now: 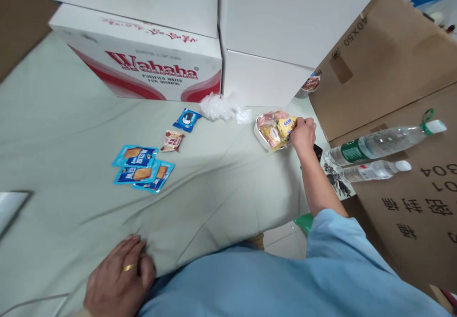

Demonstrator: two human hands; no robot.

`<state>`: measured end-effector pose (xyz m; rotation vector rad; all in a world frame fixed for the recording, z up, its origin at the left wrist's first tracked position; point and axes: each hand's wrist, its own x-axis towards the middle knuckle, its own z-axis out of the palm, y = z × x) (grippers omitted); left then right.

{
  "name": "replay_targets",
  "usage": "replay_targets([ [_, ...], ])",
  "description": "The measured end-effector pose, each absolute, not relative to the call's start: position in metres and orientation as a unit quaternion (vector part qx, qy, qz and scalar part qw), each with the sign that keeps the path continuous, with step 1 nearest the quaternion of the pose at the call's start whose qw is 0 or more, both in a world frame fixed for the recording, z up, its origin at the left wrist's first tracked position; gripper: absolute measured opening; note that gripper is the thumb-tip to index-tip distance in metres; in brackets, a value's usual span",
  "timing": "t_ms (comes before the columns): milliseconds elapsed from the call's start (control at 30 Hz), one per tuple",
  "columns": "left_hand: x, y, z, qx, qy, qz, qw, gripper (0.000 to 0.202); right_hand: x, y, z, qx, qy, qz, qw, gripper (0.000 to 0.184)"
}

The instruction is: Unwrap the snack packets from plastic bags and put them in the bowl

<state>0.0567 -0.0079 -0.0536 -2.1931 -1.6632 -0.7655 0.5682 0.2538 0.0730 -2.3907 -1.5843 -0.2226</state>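
Note:
My right hand reaches over a small white bowl of wrapped snacks, its fingers closed on a yellow snack packet at the bowl's right side. Pink and yellowish wrapped snacks lie beside that packet in the bowl. My left hand, with a gold ring, rests on the pale green cloth near the front edge, fingers loosely bent and nothing seen in them. Farther up the cloth lie several blue snack pouches, a red-and-cream packet and a blue packet.
A Wahaha water carton and white boxes stand along the back. Crumpled clear plastic lies before them. To the right are two plastic bottles, keys, a dark object and large cardboard boxes.

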Motion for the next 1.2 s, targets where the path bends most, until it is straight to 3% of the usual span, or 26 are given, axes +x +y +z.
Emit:
replay_targets([
  [167, 0.055, -0.007, -0.051, -0.754, -0.587, -0.259, 0.139, 0.030, 0.580, 0.257, 0.066, -0.785, -0.572, -0.074, 0.225, 0.048],
  [367, 0.056, -0.005, -0.048, -0.770, -0.566, -0.262, 0.131, 0.027, 0.578, 0.250, 0.074, -0.700, -0.623, -0.133, 0.323, 0.032],
  [633, 0.060, -0.006, -0.042, -0.767, -0.574, -0.249, 0.140, 0.025, 0.555, 0.254, 0.053, -0.663, -0.686, -0.159, 0.254, 0.031],
  [833, 0.060, -0.009, -0.046, -0.757, -0.584, -0.256, 0.141, 0.032, 0.534, 0.234, 0.082, -0.679, -0.672, -0.180, 0.233, 0.037],
  [900, 0.060, -0.010, -0.048, -0.755, -0.587, -0.259, 0.138, 0.035, 0.509, 0.225, 0.087, -0.705, -0.671, -0.153, 0.172, 0.040],
  [1033, 0.059, -0.010, -0.050, -0.754, -0.585, -0.267, 0.133, 0.035, 0.459, 0.216, 0.074, -0.723, -0.690, -0.005, -0.027, 0.040],
  [1200, 0.058, -0.010, -0.050, -0.759, -0.574, -0.278, 0.130, 0.036, 0.445, 0.221, 0.055, -0.746, -0.662, -0.003, -0.072, 0.046],
])
